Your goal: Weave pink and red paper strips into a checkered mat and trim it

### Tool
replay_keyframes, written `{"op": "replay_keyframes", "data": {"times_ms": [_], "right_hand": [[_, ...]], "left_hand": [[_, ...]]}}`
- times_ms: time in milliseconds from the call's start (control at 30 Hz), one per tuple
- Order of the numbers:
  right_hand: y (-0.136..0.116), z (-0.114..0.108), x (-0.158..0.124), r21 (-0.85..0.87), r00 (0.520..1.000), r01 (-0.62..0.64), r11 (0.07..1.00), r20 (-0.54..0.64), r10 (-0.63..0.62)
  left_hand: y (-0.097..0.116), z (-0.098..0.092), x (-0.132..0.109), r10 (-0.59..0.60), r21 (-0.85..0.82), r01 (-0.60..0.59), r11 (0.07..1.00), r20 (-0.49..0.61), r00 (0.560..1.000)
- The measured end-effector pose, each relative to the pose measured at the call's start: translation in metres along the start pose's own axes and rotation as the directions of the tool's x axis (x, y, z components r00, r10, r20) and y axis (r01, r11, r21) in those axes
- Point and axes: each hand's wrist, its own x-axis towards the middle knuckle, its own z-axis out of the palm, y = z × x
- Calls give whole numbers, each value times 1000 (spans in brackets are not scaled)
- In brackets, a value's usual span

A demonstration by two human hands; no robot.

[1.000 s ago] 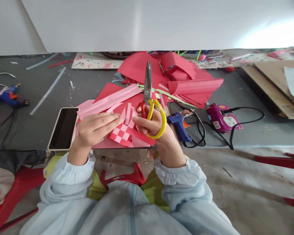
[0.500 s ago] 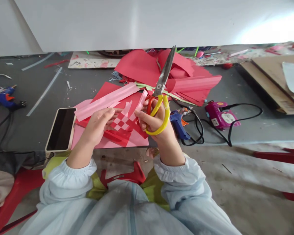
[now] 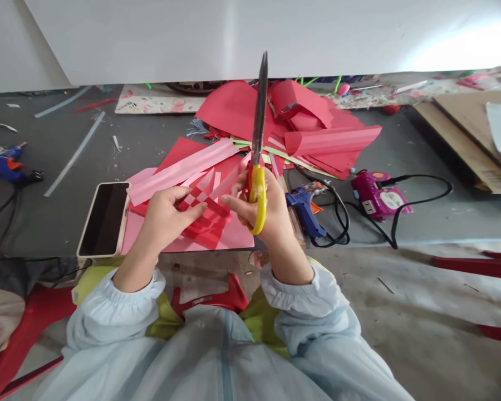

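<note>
Between thumb and fingers, my left hand (image 3: 167, 214) pinches a woven paper piece (image 3: 199, 196) in a red and pink check, with loose strip ends sticking out. My right hand (image 3: 265, 203) holds a pair of scissors (image 3: 259, 120) by its yellow and red handles, the blades together and pointing away from me. The thumb and forefinger of that hand are near the woven piece's right-hand strips; whether they touch one I cannot tell. Underneath lie red and pink paper sheets (image 3: 237, 236) and a folded pink strip (image 3: 183, 167).
A phone (image 3: 103, 220) lies at the left. To the right are a blue glue gun (image 3: 307, 211), a purple power box (image 3: 379, 195) with black cable, and cardboard (image 3: 455, 145). Red paper (image 3: 229, 108) is heaped behind; another blue glue gun (image 3: 6, 164) is far left.
The scissors have turned upright and swung left in my right hand. My left thumb has come down onto the woven piece, which has shifted slightly left and up.
</note>
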Motion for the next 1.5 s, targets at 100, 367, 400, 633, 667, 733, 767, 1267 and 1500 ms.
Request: {"op": "replay_keyframes", "data": {"times_ms": [100,367,400,633,667,733,767,1267,1500], "right_hand": [[0,4,-2,-10,999,34,999,15,-34],[3,9,-4,-53,999,37,998,-14,-37],[3,9,-4,-58,999,33,998,-16,-34],[4,6,-5,-126,995,81,989,-48,-87],[4,5,-4,-120,994,90,989,-52,-96],[1,3,-4,-101,993,94,991,-56,-100],[0,1,-4,-92,994,91,992,-56,-96],[-14,-9,-5,-22,993,-96,995,74,97],[-12,-9,-8,-10,935,-225,974,280,219]], "left_hand": [[4,1,-2,49,78,-47,996,-23,999],[7,6,-5,131,81,-129,988,-16,991],[6,7,-5,128,75,-127,989,-10,992],[3,8,-4,38,37,-37,999,-11,999],[3,8,-4,25,25,-25,999,-7,1000],[4,7,-3,11,1,-11,1000,-5,1000],[4,6,-2,3,-4,-3,1000,-7,1000],[-16,-5,7,-19,-204,-14,979,-161,987],[-14,-4,11,-102,-501,-79,862,-324,940]]}}
